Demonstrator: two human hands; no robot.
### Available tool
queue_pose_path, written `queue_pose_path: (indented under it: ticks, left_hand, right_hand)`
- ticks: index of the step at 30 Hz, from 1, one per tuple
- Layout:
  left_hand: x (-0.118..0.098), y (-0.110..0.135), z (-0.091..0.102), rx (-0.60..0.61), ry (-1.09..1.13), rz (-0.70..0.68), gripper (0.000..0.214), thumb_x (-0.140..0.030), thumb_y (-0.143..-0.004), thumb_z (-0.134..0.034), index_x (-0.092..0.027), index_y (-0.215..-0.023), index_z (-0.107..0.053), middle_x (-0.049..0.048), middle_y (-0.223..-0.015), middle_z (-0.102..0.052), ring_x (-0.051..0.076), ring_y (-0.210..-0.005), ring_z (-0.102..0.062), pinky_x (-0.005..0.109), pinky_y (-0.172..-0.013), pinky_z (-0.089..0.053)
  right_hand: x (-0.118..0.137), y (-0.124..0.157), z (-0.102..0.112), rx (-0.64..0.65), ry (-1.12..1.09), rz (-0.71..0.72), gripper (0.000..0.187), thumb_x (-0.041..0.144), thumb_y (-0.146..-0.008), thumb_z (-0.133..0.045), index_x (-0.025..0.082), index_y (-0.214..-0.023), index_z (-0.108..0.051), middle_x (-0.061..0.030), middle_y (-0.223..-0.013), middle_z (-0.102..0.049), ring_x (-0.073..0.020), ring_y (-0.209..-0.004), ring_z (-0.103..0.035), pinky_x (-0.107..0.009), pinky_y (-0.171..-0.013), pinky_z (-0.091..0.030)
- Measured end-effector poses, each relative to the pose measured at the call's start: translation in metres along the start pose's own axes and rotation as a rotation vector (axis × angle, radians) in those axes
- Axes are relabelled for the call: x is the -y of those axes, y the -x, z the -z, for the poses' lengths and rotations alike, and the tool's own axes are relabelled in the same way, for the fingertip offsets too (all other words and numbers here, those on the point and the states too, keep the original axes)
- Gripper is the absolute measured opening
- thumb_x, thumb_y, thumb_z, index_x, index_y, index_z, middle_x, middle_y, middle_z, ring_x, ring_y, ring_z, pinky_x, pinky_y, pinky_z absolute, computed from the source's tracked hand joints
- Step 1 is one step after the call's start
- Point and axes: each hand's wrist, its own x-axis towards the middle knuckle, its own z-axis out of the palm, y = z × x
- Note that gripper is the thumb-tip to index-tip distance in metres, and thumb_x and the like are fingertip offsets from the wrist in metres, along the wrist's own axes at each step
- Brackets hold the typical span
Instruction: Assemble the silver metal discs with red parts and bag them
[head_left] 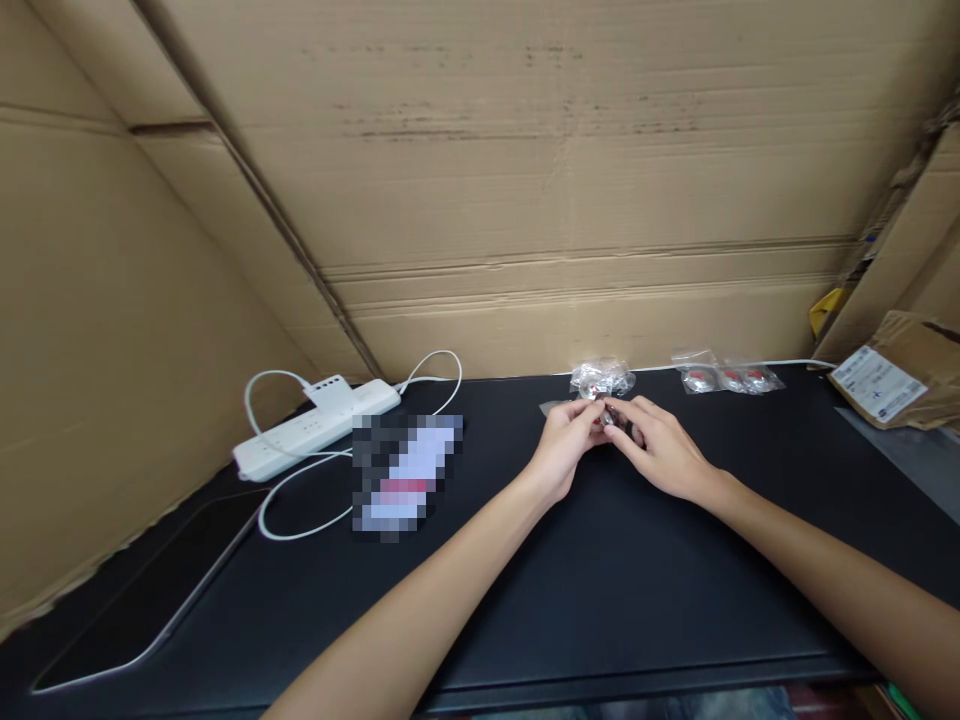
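My left hand (564, 447) and my right hand (660, 450) meet over the black table (600, 580), fingers pinched together on a small clear plastic packet with a red and dark part (611, 419) between them. Just behind the hands lies another clear packet with a red part (600, 379). Further right, a row of similar small clear packets with red pieces (726, 378) lies along the table's back edge.
A white power strip (315, 425) with its white cable looping forward sits at the left, beside a blurred flat item (405, 475). Cardboard walls (525, 180) surround the table. A brown parcel with a white label (889, 385) lies at the right.
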Motion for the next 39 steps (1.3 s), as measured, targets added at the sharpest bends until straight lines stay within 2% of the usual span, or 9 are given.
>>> queue_pose_path:
  ticks: [5,9,13,16,21,28,32,36,39]
  left_hand:
    - [0.001,0.001,-0.002,0.045,0.010,0.065,0.020,-0.023,-0.091,-0.059,-0.009,-0.086,-0.072,0.0109,-0.085,-0.072,0.016,-0.075,-0.066,0.033,-0.079,-0.056]
    - [0.002,0.002,-0.003,0.069,0.003,0.078,0.025,-0.029,-0.092,-0.060,-0.009,-0.087,-0.072,0.0109,-0.084,-0.071,0.016,-0.072,-0.065,0.033,-0.076,-0.057]
    - [0.004,0.002,-0.002,0.081,-0.068,0.058,0.013,-0.019,-0.087,-0.066,-0.008,-0.088,-0.072,0.0096,-0.084,-0.072,0.015,-0.074,-0.066,0.032,-0.079,-0.057]
    - [0.003,0.002,-0.001,0.089,-0.069,0.066,0.010,-0.014,-0.087,-0.065,-0.008,-0.091,-0.072,0.0093,-0.085,-0.072,0.015,-0.074,-0.068,0.032,-0.079,-0.058]
    - [-0.002,0.003,-0.001,0.114,-0.079,0.078,0.014,-0.014,-0.091,-0.061,-0.008,-0.099,-0.071,0.0118,-0.092,-0.073,0.015,-0.071,-0.070,0.032,-0.078,-0.059]
    - [-0.005,0.003,-0.001,0.015,-0.071,0.073,0.012,-0.010,-0.090,-0.062,-0.007,-0.101,-0.066,0.0130,-0.086,-0.073,0.018,-0.071,-0.072,0.036,-0.079,-0.060]
    - [-0.016,0.000,0.000,-0.055,-0.080,0.027,0.016,-0.012,-0.089,-0.062,-0.007,-0.105,-0.063,0.0126,-0.084,-0.072,0.018,-0.067,-0.071,0.038,-0.077,-0.060]
    - [-0.028,-0.005,0.009,-0.126,-0.213,-0.081,0.014,-0.021,-0.090,-0.060,-0.010,-0.098,-0.064,0.0107,-0.084,-0.071,0.017,-0.063,-0.068,0.032,-0.063,-0.058]
    - [-0.035,-0.008,0.021,-0.175,-0.601,-0.241,0.017,-0.029,-0.090,-0.057,-0.015,-0.092,-0.067,0.0087,-0.083,-0.071,0.018,-0.066,-0.067,0.030,-0.059,-0.054]
  right_hand:
    - [0.000,0.000,-0.003,-0.081,0.043,-0.052,0.040,0.037,-0.095,-0.054,0.019,-0.131,-0.059,-0.0071,-0.095,-0.062,-0.0173,-0.071,-0.058,-0.032,-0.070,-0.050]
    - [0.000,0.000,-0.002,-0.087,0.057,-0.063,0.037,0.036,-0.092,-0.057,0.018,-0.125,-0.062,-0.0069,-0.094,-0.061,-0.0155,-0.066,-0.057,-0.031,-0.066,-0.049]
    - [-0.002,-0.001,-0.001,-0.101,-0.012,-0.043,0.036,0.032,-0.088,-0.062,0.018,-0.122,-0.063,-0.0052,-0.092,-0.060,-0.0129,-0.062,-0.054,-0.030,-0.064,-0.048]
    - [-0.007,-0.003,-0.003,-0.086,-0.222,-0.071,0.037,0.034,-0.086,-0.065,0.018,-0.120,-0.063,-0.0023,-0.086,-0.059,-0.0106,-0.058,-0.053,-0.027,-0.057,-0.047]
    - [-0.016,-0.009,-0.005,-0.041,-0.743,-0.272,0.032,0.042,-0.085,-0.065,0.017,-0.104,-0.061,0.0012,-0.076,-0.059,-0.0074,-0.047,-0.050,-0.021,-0.041,-0.040]
    - [-0.009,-0.013,-0.001,-0.121,-0.951,-0.373,0.033,0.040,-0.075,-0.076,0.019,-0.092,-0.056,0.0047,-0.077,-0.055,-0.0054,-0.045,-0.048,-0.020,-0.039,-0.038]
    - [-0.011,-0.018,0.007,-0.226,-1.028,-0.410,0.034,0.039,-0.073,-0.078,0.020,-0.090,-0.056,0.0044,-0.074,-0.056,-0.0065,-0.047,-0.048,-0.021,-0.041,-0.038]
    - [-0.021,-0.021,0.015,-0.303,-1.048,-0.481,0.035,0.039,-0.071,-0.080,0.019,-0.088,-0.057,0.0030,-0.074,-0.057,-0.0073,-0.050,-0.047,-0.021,-0.042,-0.038]
    - [-0.029,-0.020,0.016,-0.345,-1.004,-0.505,0.037,0.039,-0.068,-0.082,0.019,-0.087,-0.057,0.0036,-0.070,-0.056,-0.0078,-0.049,-0.047,-0.021,-0.041,-0.037]
